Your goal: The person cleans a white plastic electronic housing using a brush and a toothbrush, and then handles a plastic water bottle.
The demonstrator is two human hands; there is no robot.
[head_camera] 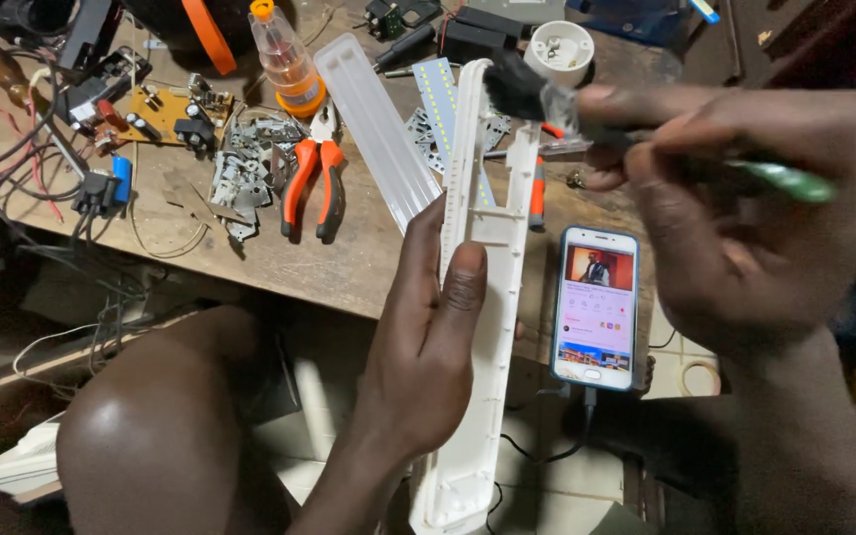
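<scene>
**Green-handled tool meeting the top end of the white lamp housing**

Above the smartphone (595,305) with its lit screen, I am watching the long white plastic lamp housing (478,297) standing almost upright, its long axis running from near my lap up toward the cluttered wooden workbench (349,263). My left hand (428,357) is gripping it at mid-length, thumb pressing its open face. My right hand (745,208) is clenching a green-handled tool (785,180), whose blurred tip is pointing left at the dark fitting (514,87) on the housing's upper end. So the right hand is the nearer one. Left of the phone, orange-handled pliers (311,183) and a clear ribbed diffuser strip (376,129) are crowding the bench; room is opening only toward me.
</scene>
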